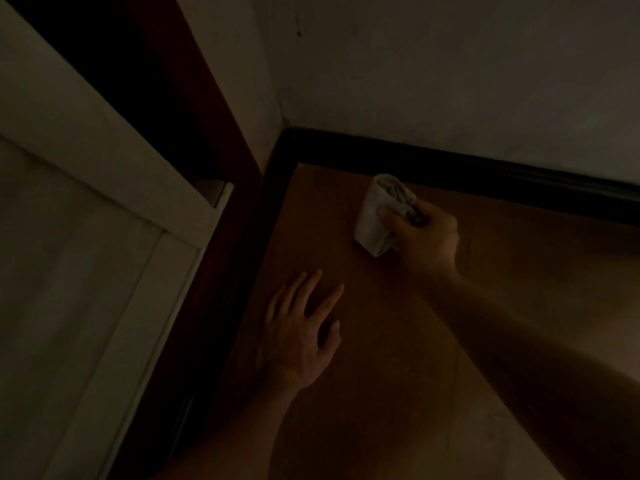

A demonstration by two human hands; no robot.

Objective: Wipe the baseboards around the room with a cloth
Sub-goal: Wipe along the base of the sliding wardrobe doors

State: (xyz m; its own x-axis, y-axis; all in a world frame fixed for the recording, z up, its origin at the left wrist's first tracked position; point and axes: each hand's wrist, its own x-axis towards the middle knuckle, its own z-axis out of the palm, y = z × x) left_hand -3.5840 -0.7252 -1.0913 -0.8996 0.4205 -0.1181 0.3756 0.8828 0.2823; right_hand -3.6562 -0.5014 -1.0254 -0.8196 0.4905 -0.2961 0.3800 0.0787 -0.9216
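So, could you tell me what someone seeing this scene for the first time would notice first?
The pale bunched cloth stands out most in the dim corner, gripped in the right hand over the brown floor, just short of the black baseboard along the far wall. Next comes the left hand, fingers spread flat on the floor near the dark baseboard on the left side.

Pale folded cloth (377, 216) bunched, just short of dark baseboard (485, 168) near corner.
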